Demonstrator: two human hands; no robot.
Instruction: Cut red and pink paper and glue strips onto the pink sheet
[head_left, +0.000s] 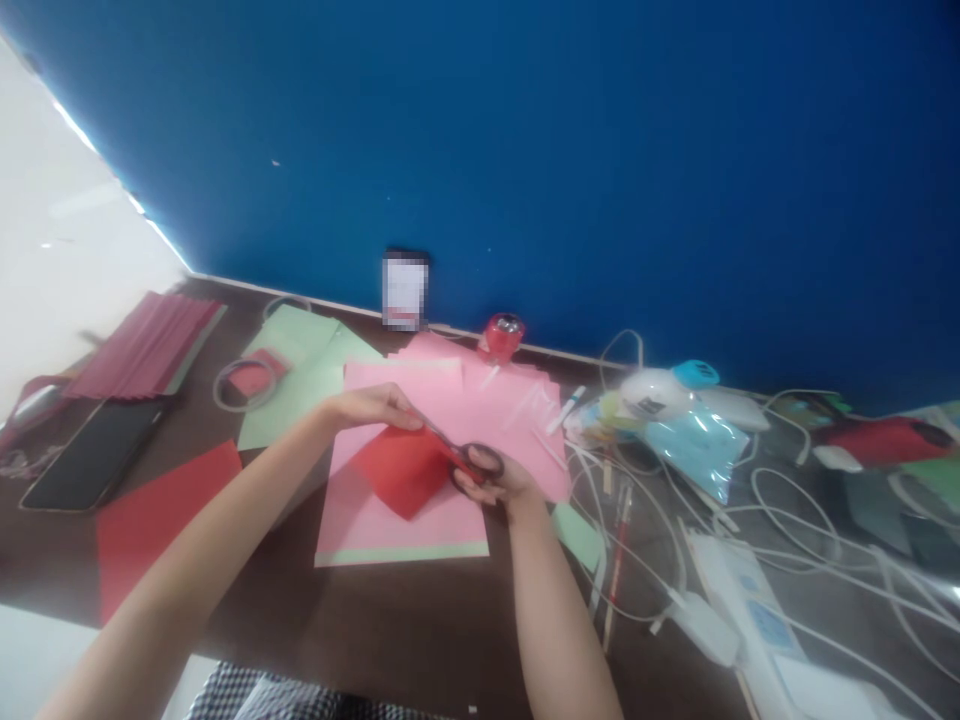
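Note:
My left hand (382,408) pinches the upper edge of a piece of red paper (409,475). Around the handles of a pair of scissors (480,462) my right hand (499,482) is closed. The blades point up and left along the top right edge of the red paper, close to my left fingers; whether they are apart is too blurred to tell. Underneath lie pink sheets (420,540) with a pale green edge showing at the front. More pink paper (517,400) spreads out behind my hands.
Green sheets (300,350), a tape roll (245,385), a red sheet (165,520), a phone (94,455) and a folded pink stack (146,345) lie left. A red round object (502,338) stands behind. White cables (795,510) and a power strip (757,610) crowd the right. A blue wall (525,180) rises behind.

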